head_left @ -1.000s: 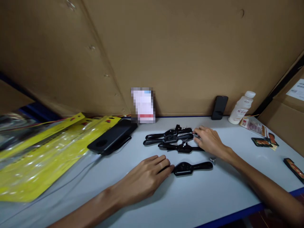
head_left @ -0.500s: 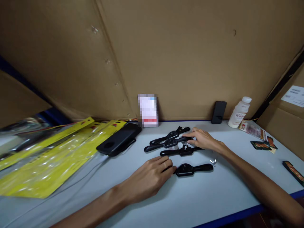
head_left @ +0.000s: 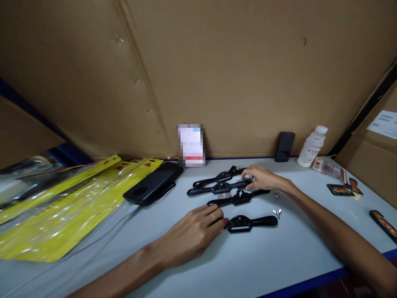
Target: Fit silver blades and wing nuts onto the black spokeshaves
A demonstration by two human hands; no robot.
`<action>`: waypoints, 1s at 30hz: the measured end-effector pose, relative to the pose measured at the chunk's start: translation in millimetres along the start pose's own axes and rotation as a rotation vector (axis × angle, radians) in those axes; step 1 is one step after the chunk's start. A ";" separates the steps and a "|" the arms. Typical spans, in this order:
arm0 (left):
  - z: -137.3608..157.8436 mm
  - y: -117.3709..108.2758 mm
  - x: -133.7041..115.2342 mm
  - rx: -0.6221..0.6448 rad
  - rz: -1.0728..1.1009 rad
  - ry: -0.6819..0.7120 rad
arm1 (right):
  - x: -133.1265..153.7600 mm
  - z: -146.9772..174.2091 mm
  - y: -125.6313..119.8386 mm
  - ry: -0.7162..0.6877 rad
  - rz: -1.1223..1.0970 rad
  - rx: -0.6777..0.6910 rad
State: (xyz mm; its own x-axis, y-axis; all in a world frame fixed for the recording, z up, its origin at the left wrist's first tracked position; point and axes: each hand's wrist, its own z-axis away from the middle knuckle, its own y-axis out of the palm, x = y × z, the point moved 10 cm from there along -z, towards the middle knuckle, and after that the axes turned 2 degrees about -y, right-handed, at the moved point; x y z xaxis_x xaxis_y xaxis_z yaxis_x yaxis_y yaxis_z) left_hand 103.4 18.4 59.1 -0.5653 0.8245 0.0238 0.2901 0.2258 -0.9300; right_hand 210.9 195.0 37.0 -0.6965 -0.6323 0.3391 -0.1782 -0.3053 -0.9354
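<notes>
Several black two-handled spokeshaves lie on the white table (head_left: 279, 256). My left hand (head_left: 192, 234) rests palm down on the left handle of the nearest spokeshave (head_left: 249, 222), fingers over it. My right hand (head_left: 263, 179) reaches to the group behind and curls its fingers on the right handle of the second spokeshave (head_left: 218, 188). Another spokeshave (head_left: 237, 198) lies just in front of it, and a further one (head_left: 221, 176) behind. Two small metal wing nuts (head_left: 277, 212) lie loose near my right forearm.
Yellow plastic packaging (head_left: 62, 207) covers the left of the table, with a black flat device (head_left: 151, 184) beside it. A white bottle (head_left: 312, 147) and a dark phone (head_left: 284, 147) stand against the cardboard wall (head_left: 217, 74). Small printed packets (head_left: 341, 188) lie at right.
My right hand has slid left along the spokeshave group and closed its fingers on a handle. My left hand has stayed on the nearest spokeshave.
</notes>
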 end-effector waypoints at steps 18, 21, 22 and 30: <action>0.3 6.5 -0.3 0.027 -0.033 0.007 | -42.4 4.1 14.7 0.198 -0.709 -0.158; 0.5 6.5 -0.1 0.016 -0.033 0.010 | -55.7 20.8 -0.1 0.267 -0.646 -0.241; 0.7 6.6 0.0 0.012 -0.034 0.011 | -57.9 27.1 -7.3 0.282 -0.563 -0.272; 3.0 5.4 0.4 0.008 -0.035 0.018 | -18.3 63.6 -40.8 0.238 0.323 -0.340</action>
State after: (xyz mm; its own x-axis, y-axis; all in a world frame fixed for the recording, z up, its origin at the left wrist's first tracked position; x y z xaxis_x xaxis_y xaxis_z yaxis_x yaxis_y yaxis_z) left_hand 102.5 18.4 53.0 -0.5609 0.8255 0.0626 0.2647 0.2505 -0.9312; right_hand 275.1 173.7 75.3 -0.8847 -0.4649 0.0334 -0.1167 0.1517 -0.9815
